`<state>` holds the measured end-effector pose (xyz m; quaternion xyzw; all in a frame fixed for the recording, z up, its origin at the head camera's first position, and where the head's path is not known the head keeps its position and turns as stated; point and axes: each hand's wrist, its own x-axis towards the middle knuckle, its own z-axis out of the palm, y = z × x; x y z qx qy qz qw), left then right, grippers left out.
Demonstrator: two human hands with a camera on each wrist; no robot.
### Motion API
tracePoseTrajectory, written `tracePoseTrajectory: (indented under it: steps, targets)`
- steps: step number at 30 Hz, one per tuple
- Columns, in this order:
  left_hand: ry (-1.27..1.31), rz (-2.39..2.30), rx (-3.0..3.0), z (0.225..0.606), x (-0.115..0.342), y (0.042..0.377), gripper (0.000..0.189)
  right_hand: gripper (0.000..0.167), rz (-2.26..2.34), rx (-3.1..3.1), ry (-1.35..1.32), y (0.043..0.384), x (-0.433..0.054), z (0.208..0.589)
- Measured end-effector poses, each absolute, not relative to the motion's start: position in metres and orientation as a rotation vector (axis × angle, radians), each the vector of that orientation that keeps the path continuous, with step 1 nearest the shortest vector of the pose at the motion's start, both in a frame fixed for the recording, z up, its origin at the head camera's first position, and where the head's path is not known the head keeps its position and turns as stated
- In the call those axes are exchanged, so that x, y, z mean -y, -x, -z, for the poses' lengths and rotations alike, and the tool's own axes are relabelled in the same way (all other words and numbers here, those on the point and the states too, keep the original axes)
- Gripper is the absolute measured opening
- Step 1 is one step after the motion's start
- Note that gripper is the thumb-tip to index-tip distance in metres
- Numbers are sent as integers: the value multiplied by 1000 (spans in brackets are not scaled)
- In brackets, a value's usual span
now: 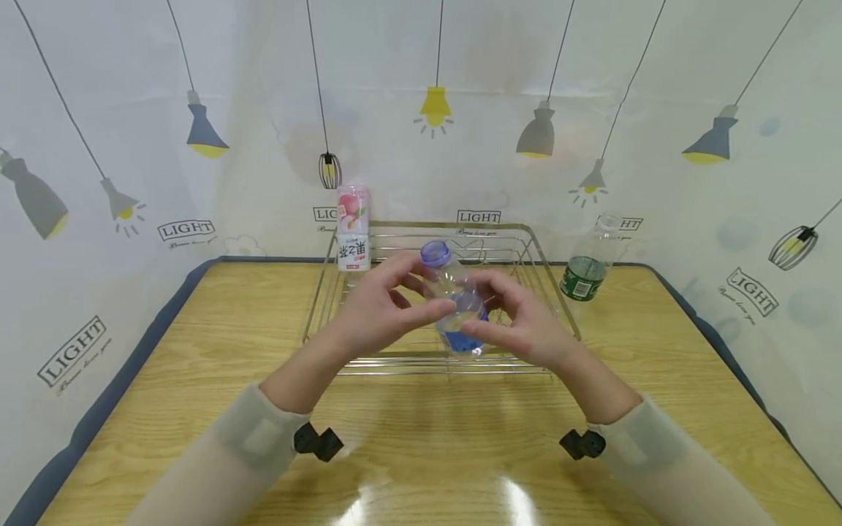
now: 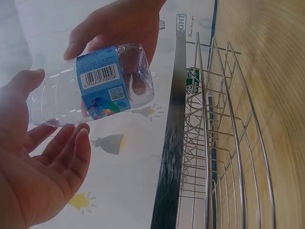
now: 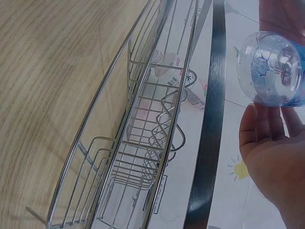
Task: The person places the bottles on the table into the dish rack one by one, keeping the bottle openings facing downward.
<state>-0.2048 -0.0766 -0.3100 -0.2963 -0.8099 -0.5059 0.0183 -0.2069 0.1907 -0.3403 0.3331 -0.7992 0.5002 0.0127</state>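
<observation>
While the left hand (image 1: pixel 378 305) and right hand (image 1: pixel 531 332) hold the bottle (image 1: pixel 449 281) between their fingers, squeeze softly so it won't dent; the wire rack (image 1: pixel 395 361) sits below them.

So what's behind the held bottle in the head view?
Behind the bottle are the wire rack and table; parts covered by the left hand and right hand can't be seen.

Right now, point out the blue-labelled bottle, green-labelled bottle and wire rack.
Blue-labelled bottle (image 2: pixel 101 77): left wrist view, on its barcode.
Green-labelled bottle (image 1: pixel 584 276): head view, on its label.
Wire rack (image 2: pixel 173 119): left wrist view, on its flat rim.
</observation>
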Motion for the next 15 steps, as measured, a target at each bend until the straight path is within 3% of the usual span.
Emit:
tracePoseTrajectory:
  steps: [15]
  targets:
    - [899, 1939, 2324, 316, 99, 206, 51, 71, -1582, 2563, -1035, 208, -199, 343]
